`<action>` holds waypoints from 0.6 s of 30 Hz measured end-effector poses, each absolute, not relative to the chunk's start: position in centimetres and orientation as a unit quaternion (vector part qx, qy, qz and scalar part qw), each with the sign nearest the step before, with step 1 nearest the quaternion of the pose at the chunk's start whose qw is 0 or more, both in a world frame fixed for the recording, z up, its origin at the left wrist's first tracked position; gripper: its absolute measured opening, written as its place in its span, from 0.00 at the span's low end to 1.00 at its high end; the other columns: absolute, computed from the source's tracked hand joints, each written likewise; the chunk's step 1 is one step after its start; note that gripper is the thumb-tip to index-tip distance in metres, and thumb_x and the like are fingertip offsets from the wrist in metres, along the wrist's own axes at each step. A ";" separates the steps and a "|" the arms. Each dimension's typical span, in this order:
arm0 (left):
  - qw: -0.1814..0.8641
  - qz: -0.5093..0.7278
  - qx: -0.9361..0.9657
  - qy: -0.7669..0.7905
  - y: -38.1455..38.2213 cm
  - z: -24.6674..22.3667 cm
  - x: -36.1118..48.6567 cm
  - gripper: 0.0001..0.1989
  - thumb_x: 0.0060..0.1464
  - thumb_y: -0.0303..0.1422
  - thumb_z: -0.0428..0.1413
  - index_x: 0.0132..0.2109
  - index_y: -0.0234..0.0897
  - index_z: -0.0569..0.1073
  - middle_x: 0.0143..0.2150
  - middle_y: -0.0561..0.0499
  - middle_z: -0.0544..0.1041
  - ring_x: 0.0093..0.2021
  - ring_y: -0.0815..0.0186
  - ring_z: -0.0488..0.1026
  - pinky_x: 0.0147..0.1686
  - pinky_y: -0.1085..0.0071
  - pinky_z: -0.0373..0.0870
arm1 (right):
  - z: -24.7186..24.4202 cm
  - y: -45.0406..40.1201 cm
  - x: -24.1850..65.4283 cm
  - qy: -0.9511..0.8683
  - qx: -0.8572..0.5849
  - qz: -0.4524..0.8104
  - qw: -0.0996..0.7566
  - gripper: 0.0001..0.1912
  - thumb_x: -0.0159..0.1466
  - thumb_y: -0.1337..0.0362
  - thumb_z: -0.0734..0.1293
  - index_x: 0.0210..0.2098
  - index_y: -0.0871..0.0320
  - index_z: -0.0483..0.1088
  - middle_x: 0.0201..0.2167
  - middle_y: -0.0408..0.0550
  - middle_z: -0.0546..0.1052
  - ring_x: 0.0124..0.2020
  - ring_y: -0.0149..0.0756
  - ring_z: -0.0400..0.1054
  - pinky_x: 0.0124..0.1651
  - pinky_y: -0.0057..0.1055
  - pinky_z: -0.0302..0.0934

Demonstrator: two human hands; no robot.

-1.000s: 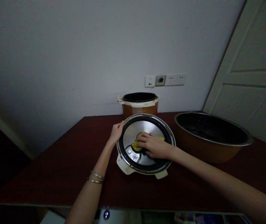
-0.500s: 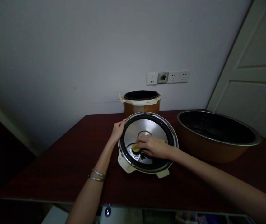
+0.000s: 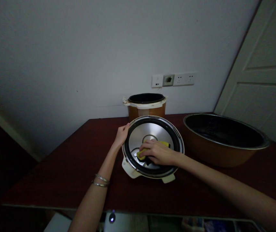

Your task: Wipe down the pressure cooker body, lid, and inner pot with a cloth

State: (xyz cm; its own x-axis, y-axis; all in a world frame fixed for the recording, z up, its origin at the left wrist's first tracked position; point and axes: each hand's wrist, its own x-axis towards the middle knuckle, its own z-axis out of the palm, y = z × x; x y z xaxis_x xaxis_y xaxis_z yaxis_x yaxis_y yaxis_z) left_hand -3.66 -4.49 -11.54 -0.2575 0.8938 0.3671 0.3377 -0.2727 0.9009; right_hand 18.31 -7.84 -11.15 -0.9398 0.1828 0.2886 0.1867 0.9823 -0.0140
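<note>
A round cooker lid [image 3: 138,133] is tilted up on the table, its metal inner face and black seal ring turned toward me. My left hand [image 3: 122,134] grips the lid's upper left rim, thumb on the edge and fingers mostly hidden behind it. My right hand [image 3: 159,152] is closed on a yellow sponge [image 3: 141,155] and presses it against the lid's inner face, over the valve fittings. Part of the sponge shows to the right of the knuckles. Behind the lid stands the cooker body [image 3: 134,111], with a black inside and a cream rim.
A large brown inner pot [image 3: 215,154] with a black inside rests on the right of the dark red table [image 3: 67,167]. Wall sockets [image 3: 183,79] sit above the cooker body. A white panelled door [image 3: 261,77] stands at the right. Items lie on a shelf below the table's front edge.
My right hand has shifted slightly on the lid's inner face, and more of the yellow sponge shows beside it. My left hand keeps its hold on the rim.
</note>
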 end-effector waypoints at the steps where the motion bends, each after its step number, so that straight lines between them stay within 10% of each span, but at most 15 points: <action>1: 0.244 0.568 0.558 0.553 -4.5 -11.5 -3.7 0.26 0.47 0.55 0.50 0.22 0.33 0.67 0.19 0.55 0.63 0.24 0.70 0.57 0.24 0.74 0.53 | -11.3 -8.0 18.1 -0.986 -0.079 -0.012 0.145 0.19 0.60 0.74 0.61 0.48 0.54 0.71 0.46 0.49 0.72 0.46 0.39 0.60 0.49 0.37 0.55; 18: 0.247 0.569 0.555 0.554 -4.4 -11.6 -3.8 0.26 0.47 0.53 0.51 0.23 0.31 0.71 0.19 0.55 0.64 0.24 0.70 0.58 0.24 0.73 0.55 | -11.7 -6.7 18.4 -0.979 -0.121 -0.073 0.146 0.17 0.62 0.72 0.61 0.46 0.50 0.73 0.44 0.51 0.67 0.46 0.42 0.57 0.47 0.39 0.52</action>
